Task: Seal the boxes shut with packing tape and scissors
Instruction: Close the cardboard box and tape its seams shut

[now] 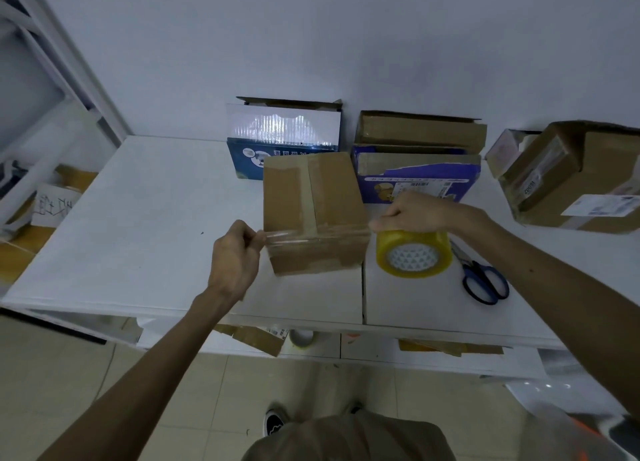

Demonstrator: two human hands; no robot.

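Pinching the tape's free end, the left hand (pixel 235 256) stretches a barely visible clear strip (pixel 313 233) across the brown box (pixel 311 193) on the white table (pixel 138 218). The right hand (pixel 415 212) grips the yellow roll (pixel 414 258) from above, fingertips hidden. Scissors (pixel 482 278) lie just beside it.

The brown box (pixel 313 211) hides the lower front of the blue-and-white box (pixel 282 128) behind it, whose print is too small to read. Behind it to the right, the right hand (pixel 414 214) covers part of the label on the purple box (pixel 367 183); the rest is unreadable. That hand grips the tape roll (pixel 414 258) just right of the brown box, covering its top, fingertips out of sight. The clear tape strip (pixel 311 234) along the brown box's near top edge, pinched by the left hand (pixel 235 259), is too see-through to trace. Far right of the brown box, a large carton (pixel 554 183) is cut by the picture's edge, its labels blurred. Below the brown box, the desk (pixel 138 218) edge half hides a second roll (pixel 302 338).
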